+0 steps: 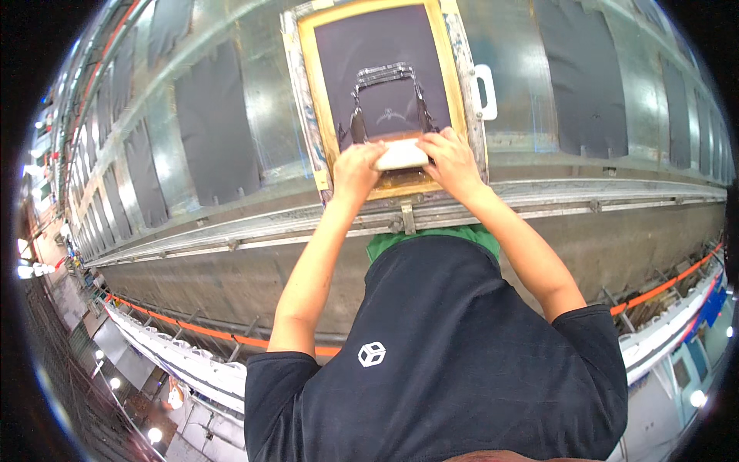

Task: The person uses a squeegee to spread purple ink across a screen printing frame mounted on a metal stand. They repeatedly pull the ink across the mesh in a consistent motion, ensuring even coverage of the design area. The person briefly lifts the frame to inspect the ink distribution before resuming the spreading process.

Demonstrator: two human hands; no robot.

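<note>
A squeegee [402, 155] with a pale handle lies across the near end of a screen-printing frame [460, 92]. My left hand [357, 174] grips its left end, and my right hand [453, 163] grips its right end, fingers wrapped over the top. Beneath it stretches the dark mesh [377, 38], edged in yellow. Glossy dark ink [385, 73] marks the mesh in a rough arch just beyond the squeegee. The blade's lower edge is mostly hidden by the handle and my fingers.
Dark fabric pieces [217, 123] lie flat along the long table [508, 85] on both sides of the frame. A white handle [485, 92] juts from the frame's right side. A metal rail [539, 199] runs along the near table edge, with a clamp [407, 215] below the frame.
</note>
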